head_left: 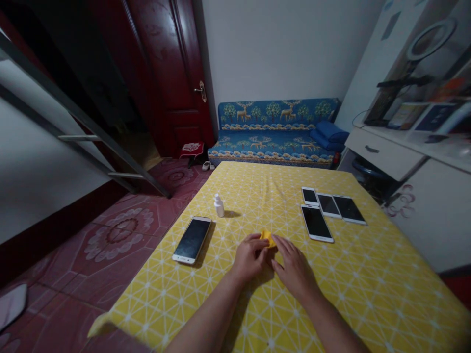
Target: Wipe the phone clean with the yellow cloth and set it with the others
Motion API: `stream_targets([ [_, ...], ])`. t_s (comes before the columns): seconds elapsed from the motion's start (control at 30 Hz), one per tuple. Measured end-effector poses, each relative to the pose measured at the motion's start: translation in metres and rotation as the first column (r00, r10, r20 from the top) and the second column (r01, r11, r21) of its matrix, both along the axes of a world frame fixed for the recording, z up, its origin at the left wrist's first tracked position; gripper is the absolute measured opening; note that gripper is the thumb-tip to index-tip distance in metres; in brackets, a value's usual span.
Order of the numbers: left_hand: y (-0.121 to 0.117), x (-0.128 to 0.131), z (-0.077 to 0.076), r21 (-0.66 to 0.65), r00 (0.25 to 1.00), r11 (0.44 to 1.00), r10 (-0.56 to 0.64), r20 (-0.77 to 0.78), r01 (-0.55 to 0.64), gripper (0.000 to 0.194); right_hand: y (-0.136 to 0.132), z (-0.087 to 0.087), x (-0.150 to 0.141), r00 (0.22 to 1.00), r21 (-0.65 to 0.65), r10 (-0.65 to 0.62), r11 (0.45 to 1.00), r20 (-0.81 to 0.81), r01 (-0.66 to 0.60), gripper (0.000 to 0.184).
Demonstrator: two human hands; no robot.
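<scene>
Both my hands meet over the middle of the table with a yellow patterned cloth (368, 274). My left hand (249, 258) has its fingers curled and pinches a small folded yellow cloth (267, 238). My right hand (294, 267) lies beside it, fingers together and touching the same yellow cloth. A phone with a dark screen (192, 239) lies to the left of my hands. A small white bottle (219, 206) stands upright behind that phone.
Several more phones (316, 223) lie in a group at the right rear of the table. Beyond the table stand a blue patterned sofa (275, 132) and a dark red door (165, 73). White cabinets (423, 196) line the right side, metal rails the left.
</scene>
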State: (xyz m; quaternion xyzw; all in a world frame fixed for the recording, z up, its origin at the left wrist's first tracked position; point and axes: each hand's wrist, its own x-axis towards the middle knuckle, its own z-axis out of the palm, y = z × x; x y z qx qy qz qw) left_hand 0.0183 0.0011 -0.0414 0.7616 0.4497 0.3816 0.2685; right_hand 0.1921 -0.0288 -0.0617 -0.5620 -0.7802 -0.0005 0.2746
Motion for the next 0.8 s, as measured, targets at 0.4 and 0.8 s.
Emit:
stream_targets([
  [0.4,0.004,-0.102,0.028,0.329,0.518,0.687,0.714,-0.471,-0.648,0.047,0.002,0.002,0.003,0.995,-0.059,0.099,0.993,-0.031,-0.100,0.034],
  [0.8,0.005,-0.141,0.020,0.201,0.413,0.614,0.703,-0.579,-0.763,0.067,-0.002,0.015,0.003,0.991,-0.077,-0.108,0.992,-0.080,0.102,0.020],
])
